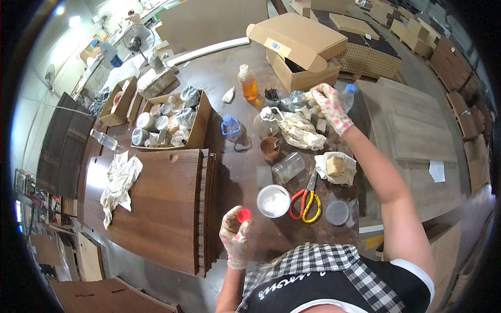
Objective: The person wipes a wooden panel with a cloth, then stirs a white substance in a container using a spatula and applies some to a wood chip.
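My left hand (235,237), in a white glove with pink dots, holds a small red cap (243,214) at the near edge of the dark worktable (237,172). My right hand (329,106), gloved the same way, reaches far across the table and rests on a crumpled clear plastic bag (295,99) beside a white rag (300,131). Whether its fingers grip the bag I cannot tell. Close to my left hand sit a round white lid (273,201) and scissors with red and yellow handles (307,201).
A stack of brown wood panels (156,203) with a white cloth (119,182) lies at left. Behind it a cardboard tray of wrapped jars (167,122). An open cardboard box (300,49), an amber bottle (248,82), a brown cup (270,148) and a clear jar (288,167) crowd the table.
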`<state>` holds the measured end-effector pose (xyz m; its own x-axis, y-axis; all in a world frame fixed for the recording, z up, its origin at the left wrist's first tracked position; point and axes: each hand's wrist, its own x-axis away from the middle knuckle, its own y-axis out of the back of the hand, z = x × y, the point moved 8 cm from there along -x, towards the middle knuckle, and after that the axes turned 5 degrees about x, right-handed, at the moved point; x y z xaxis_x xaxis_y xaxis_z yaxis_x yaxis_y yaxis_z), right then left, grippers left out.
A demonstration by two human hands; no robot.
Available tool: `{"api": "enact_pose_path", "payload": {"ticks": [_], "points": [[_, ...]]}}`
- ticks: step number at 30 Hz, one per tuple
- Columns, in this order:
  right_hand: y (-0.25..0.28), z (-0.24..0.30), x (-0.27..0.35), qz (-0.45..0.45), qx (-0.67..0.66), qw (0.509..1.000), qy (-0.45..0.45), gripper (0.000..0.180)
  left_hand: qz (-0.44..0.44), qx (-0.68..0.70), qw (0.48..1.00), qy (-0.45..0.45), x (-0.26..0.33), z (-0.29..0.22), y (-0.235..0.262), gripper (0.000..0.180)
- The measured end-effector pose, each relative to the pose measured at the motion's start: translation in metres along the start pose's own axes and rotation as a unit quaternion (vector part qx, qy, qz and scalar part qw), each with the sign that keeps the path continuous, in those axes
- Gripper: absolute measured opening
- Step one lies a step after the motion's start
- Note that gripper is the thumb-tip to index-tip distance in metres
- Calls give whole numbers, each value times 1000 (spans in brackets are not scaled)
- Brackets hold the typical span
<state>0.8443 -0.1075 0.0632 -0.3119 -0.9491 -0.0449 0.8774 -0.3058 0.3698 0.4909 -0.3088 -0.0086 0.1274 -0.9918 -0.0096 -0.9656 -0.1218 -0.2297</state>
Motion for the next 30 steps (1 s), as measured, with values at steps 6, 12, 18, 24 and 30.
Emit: {"api": "enact_pose_path", "payload": {"ticks": [6, 12, 18, 24, 30], "points": [[-54, 10, -70, -90, 335, 911, 222, 19, -40, 24, 998, 38, 3, 11, 13, 40], [-115, 4, -107, 35, 491, 844, 211, 18, -101, -6, 995, 19, 3, 20, 36, 36], [-156, -9, -142, 150, 506, 783, 331, 16, -109, -17, 991, 72, -9, 40, 39, 33], [-152, -17, -155, 150, 492, 780, 358, 17, -102, 11, 990, 99, -19, 43, 35, 39], [-63, 1, -145, 138, 318, 915, 205, 22, -60, -2, 996, 58, -22, 28, 18, 36]]}}
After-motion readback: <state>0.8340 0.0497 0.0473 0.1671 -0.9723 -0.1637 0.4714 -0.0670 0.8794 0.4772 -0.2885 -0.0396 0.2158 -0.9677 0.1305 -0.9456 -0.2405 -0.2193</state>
